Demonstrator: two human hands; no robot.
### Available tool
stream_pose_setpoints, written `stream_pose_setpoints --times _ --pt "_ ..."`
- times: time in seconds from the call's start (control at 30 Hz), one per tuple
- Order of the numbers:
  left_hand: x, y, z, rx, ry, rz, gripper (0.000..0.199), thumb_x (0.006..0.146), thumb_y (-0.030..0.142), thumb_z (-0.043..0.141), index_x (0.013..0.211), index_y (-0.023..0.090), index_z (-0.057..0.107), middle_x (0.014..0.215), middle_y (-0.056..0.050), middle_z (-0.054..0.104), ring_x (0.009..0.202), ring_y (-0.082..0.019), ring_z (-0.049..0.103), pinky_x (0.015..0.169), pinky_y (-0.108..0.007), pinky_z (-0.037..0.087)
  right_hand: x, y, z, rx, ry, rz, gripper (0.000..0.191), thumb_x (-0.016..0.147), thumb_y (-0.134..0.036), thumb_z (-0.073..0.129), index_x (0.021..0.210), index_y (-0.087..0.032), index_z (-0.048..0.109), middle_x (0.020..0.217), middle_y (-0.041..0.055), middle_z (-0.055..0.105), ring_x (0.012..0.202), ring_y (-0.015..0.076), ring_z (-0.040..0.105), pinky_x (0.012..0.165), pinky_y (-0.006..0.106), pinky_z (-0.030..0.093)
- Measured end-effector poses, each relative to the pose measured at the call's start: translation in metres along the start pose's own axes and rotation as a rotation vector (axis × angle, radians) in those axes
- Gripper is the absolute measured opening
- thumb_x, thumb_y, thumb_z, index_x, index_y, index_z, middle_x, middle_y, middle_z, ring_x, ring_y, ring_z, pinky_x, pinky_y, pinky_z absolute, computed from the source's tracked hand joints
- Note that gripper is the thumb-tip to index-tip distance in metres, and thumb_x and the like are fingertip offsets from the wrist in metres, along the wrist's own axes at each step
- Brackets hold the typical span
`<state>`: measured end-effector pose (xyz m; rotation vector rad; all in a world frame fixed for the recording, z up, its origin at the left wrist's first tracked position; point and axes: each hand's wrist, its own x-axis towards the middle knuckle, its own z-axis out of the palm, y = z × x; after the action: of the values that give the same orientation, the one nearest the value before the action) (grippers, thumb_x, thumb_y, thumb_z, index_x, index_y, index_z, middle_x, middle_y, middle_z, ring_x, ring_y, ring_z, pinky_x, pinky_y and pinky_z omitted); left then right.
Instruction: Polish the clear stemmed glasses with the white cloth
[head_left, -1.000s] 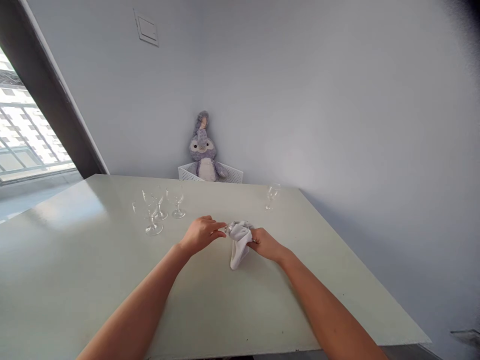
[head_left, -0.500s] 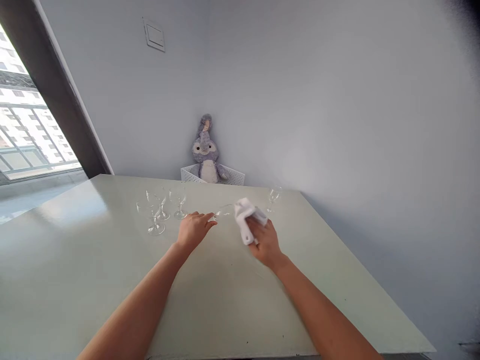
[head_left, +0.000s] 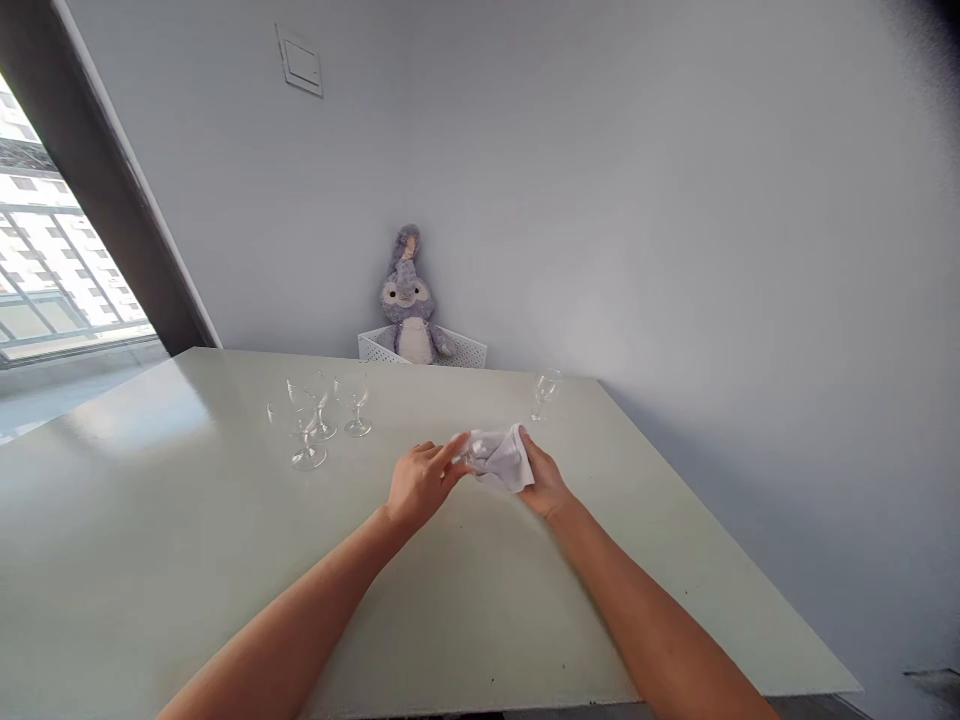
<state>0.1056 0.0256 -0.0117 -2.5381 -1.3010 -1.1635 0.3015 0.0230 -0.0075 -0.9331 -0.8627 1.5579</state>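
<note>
My left hand is closed on a clear stemmed glass, pinching it at the end nearest the fingers. The glass lies sideways, and a white cloth covers its other end. Behind that cloth is my right hand, its fingers wrapped round the fabric and mostly hidden by it. Cloth and glass touch between the two hands, over the middle of the table. Beyond my right hand, another stemmed glass stands upright.
Three more stemmed glasses stand close together on the left of the pale table, the nearest glass in front. At the far edge a plush toy sits in a white perforated basket. A wall borders the table's right side.
The cloth has come onto the glass, covering part of it. My left hand has moved right with the glass, and my hands are closer together.
</note>
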Motion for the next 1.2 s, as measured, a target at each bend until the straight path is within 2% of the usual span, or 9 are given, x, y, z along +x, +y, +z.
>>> stream_pose_setpoints --times 0.13,0.27,0.43,0.6,0.73,0.83,0.93,1.07,1.2 --pt "-0.002 0.01 0.006 -0.054 0.068 -0.221 0.04 0.086 0.033 0.042 0.125 0.023 0.044 0.064 0.0 0.054 0.057 -0.012 0.049 0.054 -0.022 0.034 -0.011 0.039 0.031 0.139 -0.093 -0.091 0.043 0.075 -0.055 0.053 0.095 -0.018 0.061 0.096 0.0055 0.064 0.092 0.0195 0.057 0.081 0.033 0.042" --pt "-0.009 0.029 0.013 -0.048 0.123 -0.119 0.045 0.085 0.018 0.037 0.13 0.02 0.036 0.088 -0.007 0.053 0.074 -0.016 0.052 0.067 -0.027 0.041 -0.023 0.06 0.05 0.047 -0.081 -0.152 0.036 0.075 -0.05 0.056 0.097 -0.022 0.06 0.1 0.0035 0.063 0.098 0.0182 0.054 0.086 0.032 0.04" --pt "-0.013 0.043 0.014 -0.16 0.074 -0.011 0.046 0.081 0.015 0.041 0.126 0.023 0.041 0.099 -0.009 0.051 0.09 -0.02 0.05 0.082 -0.037 0.04 -0.021 0.038 0.044 -0.037 -0.015 -0.264 0.034 0.08 -0.047 0.05 0.098 -0.019 0.058 0.083 0.0033 0.064 0.079 0.0181 0.058 0.071 0.031 0.044" --pt "-0.006 0.034 0.009 -0.561 0.062 -0.174 0.056 0.077 0.031 0.055 0.128 0.026 0.032 0.108 -0.007 0.055 0.095 -0.019 0.053 0.085 -0.036 0.04 -0.015 0.025 0.021 -0.671 0.23 -0.364 0.03 0.08 -0.044 0.047 0.079 -0.016 0.059 0.068 0.0023 0.06 0.063 0.0171 0.054 0.059 0.028 0.04" --pt "0.0 0.032 0.005 -0.995 -0.036 -0.525 0.067 0.071 0.037 0.062 0.127 0.021 0.029 0.111 -0.011 0.057 0.097 -0.021 0.056 0.082 -0.035 0.042 -0.016 0.027 0.017 -1.394 0.134 -0.619 0.022 0.081 -0.03 0.046 0.089 -0.016 0.062 0.084 0.0086 0.063 0.078 0.0221 0.054 0.072 0.035 0.037" --pt "0.004 0.032 -0.001 -1.25 -0.05 -0.679 0.064 0.068 0.036 0.066 0.121 0.02 0.032 0.104 -0.011 0.06 0.091 -0.02 0.059 0.08 -0.034 0.044 -0.019 0.021 0.022 -1.554 0.091 -0.696 0.022 0.081 -0.026 0.046 0.093 -0.016 0.062 0.088 0.0102 0.063 0.085 0.024 0.052 0.078 0.038 0.034" --pt "0.008 0.027 -0.009 -1.373 -0.056 -0.679 0.059 0.066 0.032 0.069 0.114 0.019 0.037 0.1 -0.01 0.062 0.091 -0.021 0.059 0.081 -0.034 0.042 -0.02 0.011 0.024 -1.301 -0.027 -0.484 0.018 0.078 -0.03 0.051 0.084 -0.017 0.062 0.077 0.0047 0.062 0.075 0.0198 0.053 0.07 0.033 0.038" --pt "0.011 0.015 -0.018 -1.514 -0.27 -0.553 0.046 0.066 0.036 0.066 0.105 0.02 0.046 0.094 -0.008 0.064 0.09 -0.023 0.059 0.079 -0.036 0.042 -0.025 0.006 0.022 -0.514 -0.318 -0.004 0.022 0.071 -0.037 0.06 0.072 -0.015 0.059 0.062 -0.0006 0.057 0.057 0.0133 0.051 0.057 0.026 0.039" --pt "0.012 0.008 -0.021 -1.654 -0.376 -0.503 0.047 0.066 0.044 0.062 0.105 0.023 0.047 0.097 -0.009 0.062 0.084 -0.023 0.06 0.07 -0.034 0.044 -0.031 0.016 0.026 0.053 -0.443 0.249 0.03 0.07 -0.045 0.059 0.08 -0.017 0.058 0.068 0.002 0.061 0.061 0.0173 0.056 0.056 0.031 0.044"
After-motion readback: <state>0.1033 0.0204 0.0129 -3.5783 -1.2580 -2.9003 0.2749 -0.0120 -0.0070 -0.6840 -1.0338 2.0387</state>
